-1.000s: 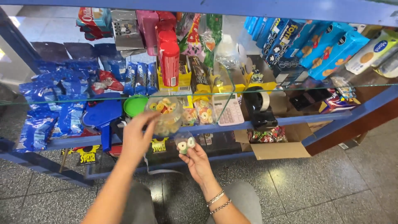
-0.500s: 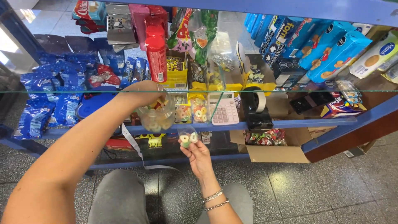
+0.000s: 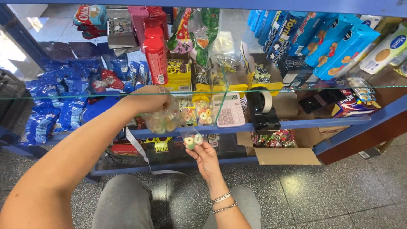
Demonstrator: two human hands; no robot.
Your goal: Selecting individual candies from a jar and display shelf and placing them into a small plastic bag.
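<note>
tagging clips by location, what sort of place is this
Probably a small sweet or snack shop counter: a glass shelf over packed biscuit boxes and blue snack bags, plus a pink calculator by a jar of ring candies.

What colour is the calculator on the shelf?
Pink, with white keys; the calculator shows in the head view.
</note>
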